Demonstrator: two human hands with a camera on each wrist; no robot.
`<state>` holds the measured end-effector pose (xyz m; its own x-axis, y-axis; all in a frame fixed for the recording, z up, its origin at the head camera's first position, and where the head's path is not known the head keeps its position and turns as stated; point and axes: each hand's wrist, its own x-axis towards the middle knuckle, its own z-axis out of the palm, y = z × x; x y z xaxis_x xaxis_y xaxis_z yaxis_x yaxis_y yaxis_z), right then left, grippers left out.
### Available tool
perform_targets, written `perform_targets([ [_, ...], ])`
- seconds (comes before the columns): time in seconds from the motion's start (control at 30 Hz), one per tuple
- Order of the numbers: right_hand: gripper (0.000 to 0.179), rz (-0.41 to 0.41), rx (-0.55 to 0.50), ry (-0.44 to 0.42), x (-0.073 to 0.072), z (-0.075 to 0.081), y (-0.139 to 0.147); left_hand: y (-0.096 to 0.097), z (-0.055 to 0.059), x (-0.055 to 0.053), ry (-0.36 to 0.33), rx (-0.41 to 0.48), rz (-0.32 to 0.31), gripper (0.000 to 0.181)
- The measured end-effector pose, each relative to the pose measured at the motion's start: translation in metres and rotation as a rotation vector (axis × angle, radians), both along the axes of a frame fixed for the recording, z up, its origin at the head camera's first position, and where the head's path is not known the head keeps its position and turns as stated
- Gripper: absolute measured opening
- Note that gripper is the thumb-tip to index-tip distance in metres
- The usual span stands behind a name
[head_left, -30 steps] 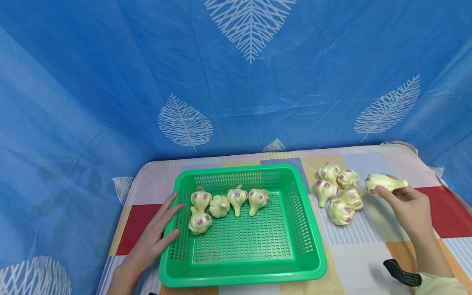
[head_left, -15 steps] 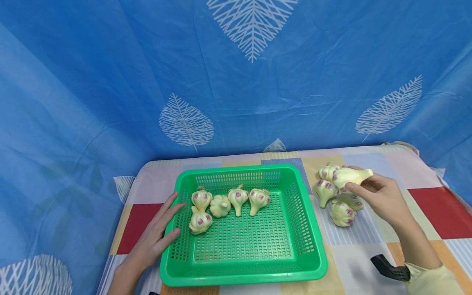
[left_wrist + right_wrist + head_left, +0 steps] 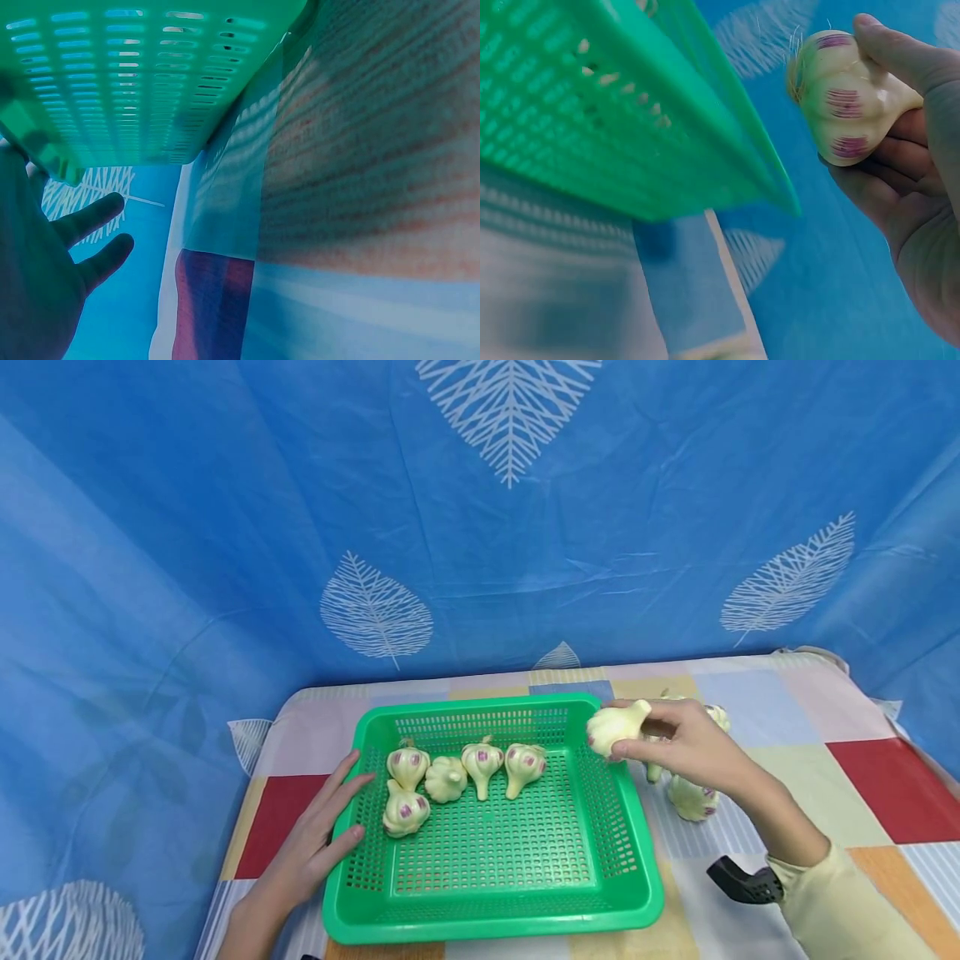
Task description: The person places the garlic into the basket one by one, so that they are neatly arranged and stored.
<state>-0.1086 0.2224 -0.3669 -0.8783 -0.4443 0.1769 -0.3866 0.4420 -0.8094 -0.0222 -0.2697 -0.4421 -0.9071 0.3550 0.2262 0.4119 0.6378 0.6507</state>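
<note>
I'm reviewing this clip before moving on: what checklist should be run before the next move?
1. Right hand grips a garlic bulb: ok.
2. Basket stands upright on the cloth: ok.
3. Bare floor remains inside the basket: ok, mostly front and right.
4. Held bulb over the basket's middle: not ok, it's near the right rim.
5. Left hand pressing firmly on the basket: cannot tell.

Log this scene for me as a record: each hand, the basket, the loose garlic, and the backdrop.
Right hand: grips a garlic bulb near the green basket's far right corner
Left hand: spread at the basket's left rim
Basket contents: five garlic bulbs
Loose garlic: on patchwork cloth right of the basket, partly hidden behind the right hand; count unclear
Backdrop: blue, with white leaf prints
</note>
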Motion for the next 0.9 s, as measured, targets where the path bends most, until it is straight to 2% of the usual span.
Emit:
perform_targets([
  [0.1,0.036,0.079,0.038,-0.013,-0.005,0.003,-0.019,-0.001,-0.001,0.0,0.001,0.002,0.0,0.068],
  [0.23,0.045,0.2,0.121,0.031,-0.011,0.007,-0.047,-0.001,-0.002,0.0,0.001,0.0,0.002,0.068],
  [0.37,0.051,0.327,0.157,0.072,-0.018,0.009,-0.075,-0.001,-0.003,0.001,0.002,0.005,0.006,0.07],
  [0.67,0.048,0.554,0.221,0.08,-0.024,0.007,-0.126,-0.001,-0.002,0.001,0.0,0.014,-0.001,0.071],
  [0.9,0.046,0.635,0.332,0.06,-0.02,-0.003,-0.158,-0.001,-0.001,0.0,0.007,0.011,-0.004,0.07],
])
